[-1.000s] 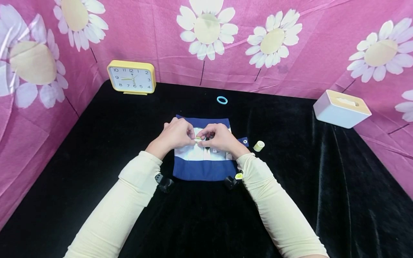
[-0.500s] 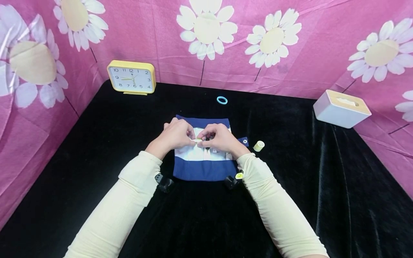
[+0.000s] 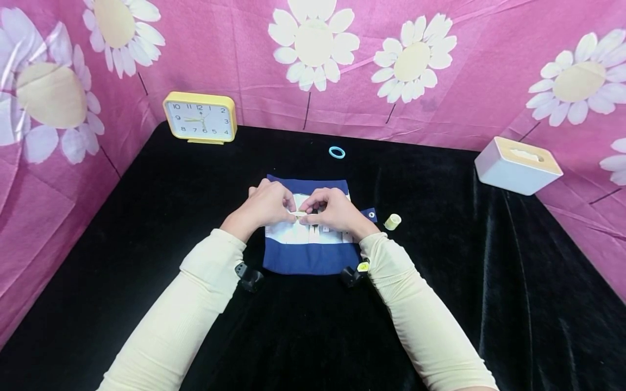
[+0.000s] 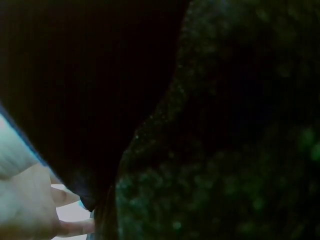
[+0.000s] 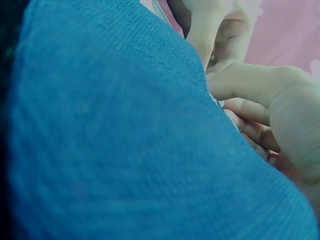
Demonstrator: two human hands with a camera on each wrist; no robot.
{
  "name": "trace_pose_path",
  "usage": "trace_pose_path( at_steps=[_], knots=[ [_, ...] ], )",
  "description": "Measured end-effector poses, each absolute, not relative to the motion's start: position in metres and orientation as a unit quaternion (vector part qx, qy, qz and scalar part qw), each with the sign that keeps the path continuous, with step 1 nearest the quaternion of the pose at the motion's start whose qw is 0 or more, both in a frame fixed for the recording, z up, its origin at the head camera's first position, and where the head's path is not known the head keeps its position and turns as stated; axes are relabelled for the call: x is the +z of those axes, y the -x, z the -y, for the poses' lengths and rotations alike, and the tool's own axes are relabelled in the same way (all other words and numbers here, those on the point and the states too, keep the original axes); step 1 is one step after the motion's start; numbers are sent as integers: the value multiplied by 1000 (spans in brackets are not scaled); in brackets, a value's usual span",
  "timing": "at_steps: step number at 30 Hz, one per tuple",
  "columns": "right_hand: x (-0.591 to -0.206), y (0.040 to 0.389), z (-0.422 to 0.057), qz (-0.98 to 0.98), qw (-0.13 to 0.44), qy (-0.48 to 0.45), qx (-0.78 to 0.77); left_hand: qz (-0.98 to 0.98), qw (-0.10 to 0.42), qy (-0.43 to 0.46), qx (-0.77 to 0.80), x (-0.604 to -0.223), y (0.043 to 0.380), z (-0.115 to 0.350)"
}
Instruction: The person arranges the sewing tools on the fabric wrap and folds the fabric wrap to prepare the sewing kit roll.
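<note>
An opened pouch (image 3: pixel 310 258), navy at both ends and white across the middle, lies flat under both hands. Over its white part the left hand (image 3: pixel 266 203) bends its fingers and thumb onto a small pale, yellowish piece (image 3: pixel 299 214). From the other side the right hand (image 3: pixel 332 209) pinches the same piece between thumb and fingers; its exact kind is too small to tell. In the right wrist view a blue cloth edge (image 5: pixel 125 130) hides the fingertips of the right hand (image 5: pixel 290 120). Mostly dark, the left wrist view shows part of the left hand (image 4: pixel 30 205).
A snap tab (image 3: pixel 369 215) sticks out at the pouch's right, beside a pale yellow spool-like cylinder (image 3: pixel 393 221). Behind lies a light blue ring (image 3: pixel 336 152). A yellow clock (image 3: pixel 199 117) stands back left, a white tissue box (image 3: pixel 518 165) back right, on black cloth (image 3: pixel 303 331).
Both hands stay over the pouch. The pale piece between the fingertips has shifted slightly, with less of its yellow showing. Nothing else has moved.
</note>
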State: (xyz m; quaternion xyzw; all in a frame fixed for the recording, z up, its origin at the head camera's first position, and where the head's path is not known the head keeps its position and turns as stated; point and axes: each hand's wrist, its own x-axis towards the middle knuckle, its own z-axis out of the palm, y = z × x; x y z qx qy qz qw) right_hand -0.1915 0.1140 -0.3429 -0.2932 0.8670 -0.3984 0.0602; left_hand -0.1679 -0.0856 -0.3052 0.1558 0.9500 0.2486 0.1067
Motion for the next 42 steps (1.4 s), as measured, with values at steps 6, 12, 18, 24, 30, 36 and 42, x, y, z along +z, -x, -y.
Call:
trace_pose_path(
  at_steps=[6,12,18,24,30,36,42],
  knots=[
    [-341,191,-115,-866,63,291,-401,-946,122,-162,253,-303,169,87],
    [-339,189,-116,-861,82,269,-425,-937,154,-185,253,-297,173,93],
    [-330,188,-116,-859,69,240,-446,-925,160,-221,264,-293,178,104],
    [-290,180,-115,-854,10,246,-459,-928,149,-227,255,-291,180,113],
    [-239,170,-137,-868,-49,206,-450,-933,144,-228,239,-289,180,114],
    [-236,175,-182,-892,-72,144,-423,-934,145,-223,239,-291,180,114],
    [-261,179,-235,-899,-60,113,-420,-934,139,-218,247,-293,181,113]
  ],
)
